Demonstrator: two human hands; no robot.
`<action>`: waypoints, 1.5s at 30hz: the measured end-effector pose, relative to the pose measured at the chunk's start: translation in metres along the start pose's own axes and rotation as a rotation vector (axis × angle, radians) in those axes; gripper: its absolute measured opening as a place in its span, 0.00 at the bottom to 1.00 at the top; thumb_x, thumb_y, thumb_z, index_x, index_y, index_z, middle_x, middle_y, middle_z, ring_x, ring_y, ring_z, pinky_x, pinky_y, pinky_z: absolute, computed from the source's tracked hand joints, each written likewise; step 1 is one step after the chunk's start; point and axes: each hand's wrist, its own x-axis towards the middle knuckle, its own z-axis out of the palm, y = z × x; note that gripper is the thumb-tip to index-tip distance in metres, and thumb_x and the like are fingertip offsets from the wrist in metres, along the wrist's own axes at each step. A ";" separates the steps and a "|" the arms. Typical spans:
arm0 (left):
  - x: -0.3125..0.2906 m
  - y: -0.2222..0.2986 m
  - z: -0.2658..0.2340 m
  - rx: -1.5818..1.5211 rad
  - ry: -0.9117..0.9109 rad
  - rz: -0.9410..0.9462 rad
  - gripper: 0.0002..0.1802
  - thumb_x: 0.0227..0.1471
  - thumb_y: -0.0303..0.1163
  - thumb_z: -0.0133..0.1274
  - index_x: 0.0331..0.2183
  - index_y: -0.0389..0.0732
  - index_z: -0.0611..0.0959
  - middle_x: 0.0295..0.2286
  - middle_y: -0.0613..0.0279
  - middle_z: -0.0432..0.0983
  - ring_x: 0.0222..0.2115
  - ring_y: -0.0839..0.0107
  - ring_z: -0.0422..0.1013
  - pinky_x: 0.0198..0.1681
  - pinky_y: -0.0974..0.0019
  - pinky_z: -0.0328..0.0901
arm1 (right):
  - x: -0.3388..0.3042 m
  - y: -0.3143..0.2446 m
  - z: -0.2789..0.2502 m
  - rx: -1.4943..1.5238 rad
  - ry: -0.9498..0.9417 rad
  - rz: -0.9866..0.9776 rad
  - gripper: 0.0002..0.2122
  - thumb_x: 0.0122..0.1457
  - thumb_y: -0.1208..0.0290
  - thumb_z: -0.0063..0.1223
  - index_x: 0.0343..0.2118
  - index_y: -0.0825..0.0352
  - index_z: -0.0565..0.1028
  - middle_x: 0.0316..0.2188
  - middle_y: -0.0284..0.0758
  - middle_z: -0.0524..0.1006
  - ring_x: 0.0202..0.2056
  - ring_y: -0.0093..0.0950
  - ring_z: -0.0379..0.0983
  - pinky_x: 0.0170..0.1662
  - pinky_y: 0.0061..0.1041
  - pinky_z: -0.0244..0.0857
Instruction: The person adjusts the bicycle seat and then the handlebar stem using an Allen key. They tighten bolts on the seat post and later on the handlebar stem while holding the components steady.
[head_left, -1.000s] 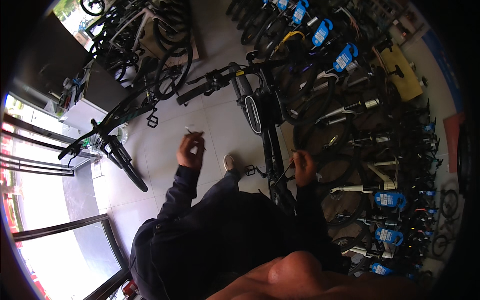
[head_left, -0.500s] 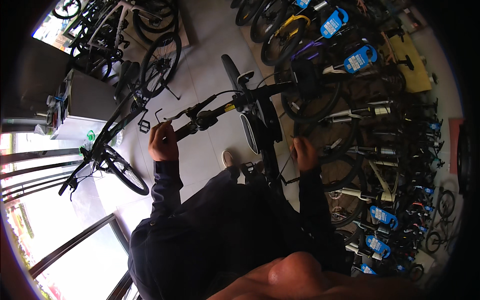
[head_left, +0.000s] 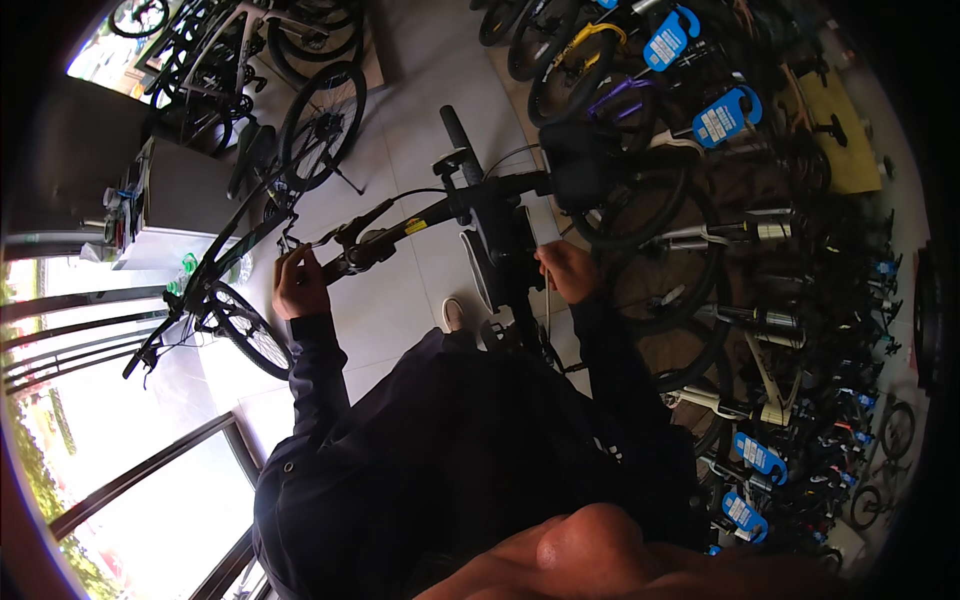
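Note:
A black bicycle stands before me, its handlebar (head_left: 430,215) running across the middle of the view. My left hand (head_left: 300,283) is closed beside the bar's left grip and brake lever. From its fingertips sticks a thin dark hex key (head_left: 289,238), hard to separate from the bike behind. My right hand (head_left: 567,272) is pinched close to the right of the dark frame (head_left: 517,260). A thin rod-like tool (head_left: 547,297) hangs down from those fingers; its kind is unclear. A dark boxy thing (head_left: 578,165) covers the bar's right end.
Another black bicycle (head_left: 215,270) leans at left, by a grey counter (head_left: 185,195). Bicycles with blue tags (head_left: 725,118) stand in a tight row along the right. More bikes (head_left: 240,50) fill the far left. My shoe (head_left: 453,314) is on the tiled floor (head_left: 405,150).
The handlebar has shifted left in view. My left hand has moved slightly left. My right hand has moved left and up, nearer the frame, with the thin tool.

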 end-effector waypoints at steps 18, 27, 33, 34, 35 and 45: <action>0.001 -0.009 0.009 0.125 0.034 0.049 0.05 0.60 0.31 0.62 0.38 0.44 0.89 0.33 0.64 0.84 0.25 0.71 0.78 0.27 0.68 0.70 | 0.051 -0.021 0.001 -0.328 -0.089 -0.028 0.13 0.63 0.60 0.59 0.31 0.66 0.82 0.23 0.30 0.82 0.26 0.23 0.79 0.33 0.27 0.72; 0.002 0.000 0.011 0.117 0.051 0.076 0.05 0.60 0.31 0.63 0.38 0.44 0.89 0.32 0.65 0.82 0.23 0.72 0.76 0.26 0.68 0.69 | 0.072 -0.044 -0.011 -0.369 -0.264 0.192 0.15 0.63 0.60 0.59 0.26 0.68 0.82 0.23 0.32 0.82 0.21 0.22 0.75 0.26 0.26 0.69; 0.003 0.006 0.012 0.136 0.050 0.068 0.05 0.60 0.32 0.63 0.38 0.45 0.89 0.33 0.65 0.83 0.23 0.72 0.76 0.26 0.68 0.69 | 0.104 -0.036 -0.019 -0.323 -0.440 0.428 0.16 0.66 0.57 0.57 0.31 0.66 0.80 0.24 0.29 0.79 0.20 0.17 0.70 0.20 0.22 0.63; 0.004 0.006 0.013 0.132 0.065 0.080 0.05 0.60 0.32 0.63 0.38 0.46 0.89 0.33 0.65 0.83 0.23 0.72 0.76 0.25 0.68 0.69 | 0.109 -0.033 -0.020 -0.302 -0.481 0.438 0.16 0.66 0.57 0.57 0.31 0.67 0.80 0.24 0.29 0.79 0.19 0.17 0.69 0.20 0.21 0.62; 0.004 0.007 0.013 0.138 0.054 0.071 0.05 0.60 0.31 0.63 0.39 0.45 0.89 0.33 0.65 0.83 0.23 0.72 0.76 0.25 0.68 0.69 | 0.115 -0.030 -0.021 -0.293 -0.513 0.459 0.16 0.67 0.57 0.57 0.31 0.67 0.80 0.24 0.29 0.78 0.19 0.17 0.69 0.20 0.21 0.62; 0.005 0.025 0.011 0.126 0.013 0.041 0.05 0.61 0.30 0.61 0.38 0.43 0.88 0.33 0.63 0.83 0.23 0.71 0.76 0.25 0.67 0.68 | 0.062 -0.048 -0.006 -0.053 -0.421 0.645 0.14 0.69 0.60 0.53 0.42 0.68 0.77 0.25 0.31 0.78 0.19 0.19 0.70 0.20 0.22 0.63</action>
